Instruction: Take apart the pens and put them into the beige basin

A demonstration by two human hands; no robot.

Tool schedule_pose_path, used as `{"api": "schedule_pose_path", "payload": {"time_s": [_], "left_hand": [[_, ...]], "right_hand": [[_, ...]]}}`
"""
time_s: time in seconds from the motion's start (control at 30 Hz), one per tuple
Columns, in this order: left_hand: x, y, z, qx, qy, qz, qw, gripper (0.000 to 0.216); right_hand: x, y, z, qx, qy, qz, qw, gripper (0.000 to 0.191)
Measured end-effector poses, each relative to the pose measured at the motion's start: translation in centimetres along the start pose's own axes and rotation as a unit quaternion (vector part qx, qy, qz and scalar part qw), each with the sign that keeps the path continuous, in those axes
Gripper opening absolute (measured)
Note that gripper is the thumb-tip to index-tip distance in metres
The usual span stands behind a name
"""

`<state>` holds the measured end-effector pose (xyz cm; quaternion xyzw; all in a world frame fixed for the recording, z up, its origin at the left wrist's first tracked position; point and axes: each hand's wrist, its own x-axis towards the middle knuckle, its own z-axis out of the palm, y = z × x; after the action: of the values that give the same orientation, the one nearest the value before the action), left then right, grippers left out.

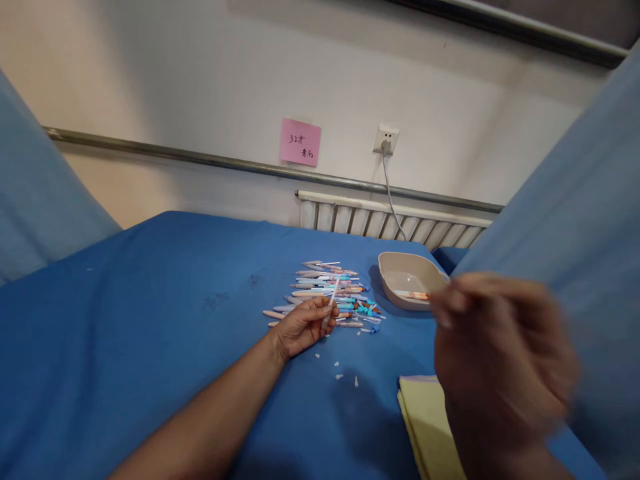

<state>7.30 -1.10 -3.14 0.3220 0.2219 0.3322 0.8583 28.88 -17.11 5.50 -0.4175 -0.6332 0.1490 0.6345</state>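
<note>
My left hand (307, 323) is closed around a slim pen (334, 293), whose thin white end points up and away from me. Behind and beneath it, many pen parts (310, 285) lie in a rough row on the blue cloth, with pale and grey barrels on the left and blue and brown pieces on the right. My right hand (500, 360) is raised close to the camera and smeared by motion. Its fingers look curled, but what they hold, if anything, cannot be made out. Just beyond its fingertips, an orange-and-white pen (413, 295) lies in the beige basin (393, 267).
Small white bits (337, 364) are scattered on the blue cloth (175, 320) nearer me. A folded yellow cloth (427, 413) lies partly behind my right hand. Along the back wall are a radiator (345, 217), a metal rail and a plugged-in cable. Blue curtains hang on both sides.
</note>
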Motion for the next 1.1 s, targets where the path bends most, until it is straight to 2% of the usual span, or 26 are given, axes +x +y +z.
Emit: {"api": "schedule_pose_path", "payload": {"time_s": [0.07,0.13,0.2,0.27,0.33,0.43,0.5,0.6,0.67,0.73,0.87,1.0,1.1], "left_hand": [[0.0,0.1,0.0,-0.002,-0.004,-0.008,1.0,0.015],[-0.1,0.5,-0.1,-0.004,-0.011,-0.011,1.0,0.014],[-0.2,0.9,-0.2,-0.005,-0.022,-0.004,1.0,0.012],[-0.4,1.3,-0.4,-0.007,-0.031,0.007,0.999,0.012],[-0.4,1.6,-0.6,-0.01,-0.036,0.014,0.999,0.014],[-0.3,1.7,-0.8,-0.015,-0.03,0.014,0.999,0.015],[-0.2,1.7,-0.8,-0.013,-0.02,0.01,1.0,0.015],[0.0,1.5,-0.9,-0.004,-0.017,0.003,1.0,0.015],[0.1,1.4,-0.9,0.006,-0.018,-0.001,1.0,0.014],[0.1,1.4,-0.8,0.017,-0.014,-0.003,1.0,0.013],[-0.1,1.2,-0.5,0.039,-0.002,-0.001,0.999,0.012],[0.0,0.8,-0.3,0.094,0.026,0.001,0.995,0.019],[0.2,0.3,-0.2,0.156,0.035,0.005,0.987,0.023]], "right_hand": [[4.1,2.4,2.2,0.015,0.024,0.064,0.998,0.016],[6.3,5.5,4.0,0.013,-0.02,0.14,0.99,0.014],[6.4,8.6,5.4,-0.01,-0.107,0.208,0.972,0.013],[5.0,11.1,6.4,-0.072,-0.171,0.226,0.956,0.012],[3.4,12.5,7.0,-0.185,-0.234,0.191,0.935,0.011],[2.0,12.6,7.3,-0.335,-0.307,0.095,0.886,0.012],[1.8,12.1,7.4,-0.379,-0.336,0.064,0.86,0.013],[2.0,11.9,7.5,-0.398,-0.364,0.047,0.841,0.015],[2.0,12.1,7.6,-0.399,-0.367,0.037,0.839,0.015],[2.0,12.4,7.6,-0.381,-0.36,0.035,0.851,0.015],[1.9,13.4,7.0,-0.264,-0.317,0.069,0.908,0.014],[2.2,14.5,6.1,-0.111,-0.193,0.144,0.964,0.018],[2.8,14.9,5.6,0.006,-0.103,0.206,0.973,0.022]]}}
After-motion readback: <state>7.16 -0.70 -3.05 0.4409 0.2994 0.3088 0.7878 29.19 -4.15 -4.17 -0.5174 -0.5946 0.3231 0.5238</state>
